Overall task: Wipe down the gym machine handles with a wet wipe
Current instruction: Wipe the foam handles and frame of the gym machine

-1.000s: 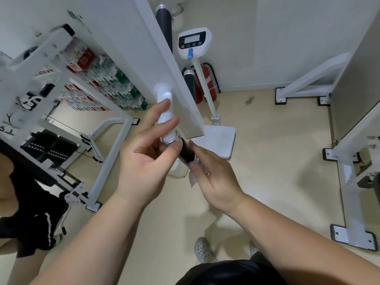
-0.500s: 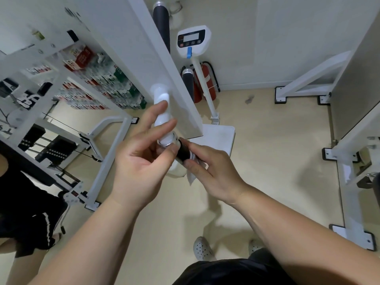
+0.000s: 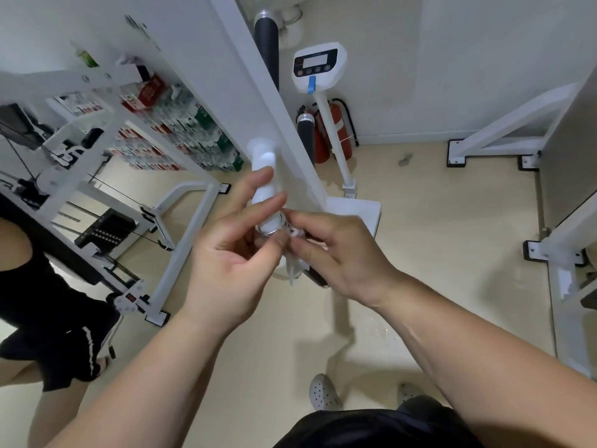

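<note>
A white handle bar (image 3: 263, 176) sticks out from the gym machine's white upright (image 3: 258, 92) and ends in a metal ring (image 3: 269, 229). Beyond the ring lies its black grip (image 3: 318, 279), mostly hidden under my right hand (image 3: 342, 257). That hand wraps a white wet wipe (image 3: 292, 268) around the grip, close to the ring, and a corner of the wipe hangs down. My left hand (image 3: 229, 257) pinches the bar at the ring, two fingers lying along the white tube and the thumb below.
A standing scale (image 3: 318, 64) and a red fire extinguisher (image 3: 339, 130) stand by the far wall. Black padded rollers (image 3: 266, 43) hang behind the upright. Another person (image 3: 48, 302) stands at left beside a weight stack (image 3: 106, 231). White machine frames (image 3: 484, 134) line the right.
My right hand has slid with the wipe up the black grip toward the metal ring, so the grip's lower end now shows. My left hand's fingers have loosened a little on the bar.
</note>
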`<action>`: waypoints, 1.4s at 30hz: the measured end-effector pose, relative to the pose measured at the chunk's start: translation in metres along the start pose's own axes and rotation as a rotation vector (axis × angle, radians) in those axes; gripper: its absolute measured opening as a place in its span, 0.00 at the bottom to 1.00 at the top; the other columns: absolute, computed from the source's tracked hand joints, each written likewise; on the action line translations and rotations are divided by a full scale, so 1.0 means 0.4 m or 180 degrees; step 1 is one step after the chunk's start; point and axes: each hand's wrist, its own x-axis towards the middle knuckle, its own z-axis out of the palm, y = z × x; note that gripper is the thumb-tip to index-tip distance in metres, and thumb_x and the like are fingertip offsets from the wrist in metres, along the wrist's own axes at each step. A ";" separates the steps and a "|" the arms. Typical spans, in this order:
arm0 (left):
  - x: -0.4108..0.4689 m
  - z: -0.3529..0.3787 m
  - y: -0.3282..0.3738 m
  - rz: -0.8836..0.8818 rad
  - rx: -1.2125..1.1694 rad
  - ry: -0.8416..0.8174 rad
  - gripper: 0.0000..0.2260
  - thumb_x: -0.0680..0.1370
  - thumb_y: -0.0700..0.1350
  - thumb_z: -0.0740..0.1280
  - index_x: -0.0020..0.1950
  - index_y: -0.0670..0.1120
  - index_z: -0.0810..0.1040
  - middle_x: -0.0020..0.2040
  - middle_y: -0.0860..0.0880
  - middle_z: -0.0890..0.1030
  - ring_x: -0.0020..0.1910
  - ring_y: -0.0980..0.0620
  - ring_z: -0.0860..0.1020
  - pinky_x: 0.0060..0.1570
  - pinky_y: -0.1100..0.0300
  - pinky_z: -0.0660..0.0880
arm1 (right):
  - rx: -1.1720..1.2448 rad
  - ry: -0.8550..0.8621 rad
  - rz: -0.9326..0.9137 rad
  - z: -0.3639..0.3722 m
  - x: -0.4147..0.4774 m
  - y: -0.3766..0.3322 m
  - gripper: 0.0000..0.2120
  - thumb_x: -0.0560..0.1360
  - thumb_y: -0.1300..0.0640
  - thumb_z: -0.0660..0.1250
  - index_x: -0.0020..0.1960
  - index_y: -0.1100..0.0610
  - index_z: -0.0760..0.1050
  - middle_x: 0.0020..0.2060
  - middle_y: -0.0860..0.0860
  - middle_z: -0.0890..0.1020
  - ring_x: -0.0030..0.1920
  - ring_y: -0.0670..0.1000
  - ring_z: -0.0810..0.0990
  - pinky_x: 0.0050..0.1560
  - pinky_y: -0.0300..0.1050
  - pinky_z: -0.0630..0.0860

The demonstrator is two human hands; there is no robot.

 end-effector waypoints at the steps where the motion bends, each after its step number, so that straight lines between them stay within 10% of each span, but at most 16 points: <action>1: 0.000 0.000 -0.001 0.0000 -0.0032 -0.0017 0.22 0.75 0.27 0.68 0.61 0.51 0.82 0.72 0.53 0.73 0.56 0.42 0.78 0.39 0.63 0.74 | 0.0110 -0.0009 0.0011 -0.003 0.009 0.000 0.14 0.80 0.62 0.67 0.66 0.58 0.79 0.39 0.36 0.80 0.40 0.37 0.80 0.45 0.28 0.70; 8: 0.006 -0.002 0.000 -0.0169 0.0126 0.0068 0.28 0.76 0.25 0.67 0.59 0.59 0.83 0.72 0.58 0.73 0.53 0.27 0.76 0.42 0.60 0.75 | 0.0061 0.0019 0.0743 0.032 -0.056 0.091 0.11 0.74 0.52 0.70 0.50 0.59 0.80 0.38 0.59 0.78 0.42 0.57 0.74 0.42 0.48 0.68; 14: 0.002 -0.002 0.011 -0.0140 0.0025 0.0011 0.22 0.75 0.28 0.67 0.60 0.52 0.82 0.71 0.57 0.73 0.42 0.54 0.79 0.38 0.65 0.75 | -0.0191 0.0366 0.0192 0.039 -0.007 0.005 0.14 0.74 0.57 0.74 0.59 0.48 0.81 0.40 0.42 0.83 0.44 0.41 0.79 0.44 0.36 0.73; 18: 0.005 0.009 0.016 -0.0184 0.0084 -0.0037 0.21 0.76 0.25 0.67 0.61 0.47 0.80 0.71 0.58 0.74 0.49 0.27 0.77 0.38 0.63 0.74 | -0.0348 0.0503 0.0496 0.052 -0.050 0.060 0.18 0.72 0.46 0.70 0.61 0.47 0.80 0.44 0.46 0.85 0.47 0.46 0.81 0.48 0.41 0.76; 22: 0.007 0.006 0.017 -0.0216 0.0088 0.0007 0.21 0.76 0.25 0.67 0.61 0.48 0.79 0.70 0.59 0.74 0.42 0.54 0.78 0.33 0.57 0.73 | -0.0346 0.0357 0.0894 0.045 -0.093 0.118 0.13 0.74 0.54 0.75 0.58 0.50 0.82 0.42 0.42 0.84 0.45 0.42 0.80 0.45 0.40 0.73; 28: 0.008 0.012 0.022 -0.0147 0.0018 -0.0030 0.22 0.76 0.24 0.66 0.65 0.44 0.77 0.72 0.50 0.72 0.42 0.57 0.78 0.37 0.66 0.74 | -0.0201 0.0490 0.0331 0.038 -0.011 -0.001 0.16 0.74 0.57 0.73 0.60 0.46 0.80 0.42 0.42 0.83 0.46 0.42 0.80 0.46 0.36 0.75; 35: 0.008 0.007 0.022 -0.0248 0.0019 0.0014 0.21 0.76 0.26 0.68 0.60 0.50 0.80 0.70 0.59 0.74 0.33 0.56 0.76 0.34 0.63 0.73 | -0.0563 0.0270 0.1029 0.040 -0.097 0.108 0.14 0.74 0.49 0.72 0.59 0.45 0.80 0.42 0.46 0.84 0.45 0.49 0.80 0.49 0.51 0.77; 42: 0.003 0.006 0.023 -0.0081 0.0064 -0.0088 0.22 0.75 0.24 0.67 0.60 0.46 0.79 0.70 0.54 0.74 0.37 0.60 0.78 0.37 0.66 0.74 | -0.0381 0.0670 0.0425 0.068 -0.039 -0.005 0.15 0.77 0.52 0.70 0.63 0.47 0.78 0.49 0.43 0.85 0.50 0.43 0.81 0.50 0.35 0.75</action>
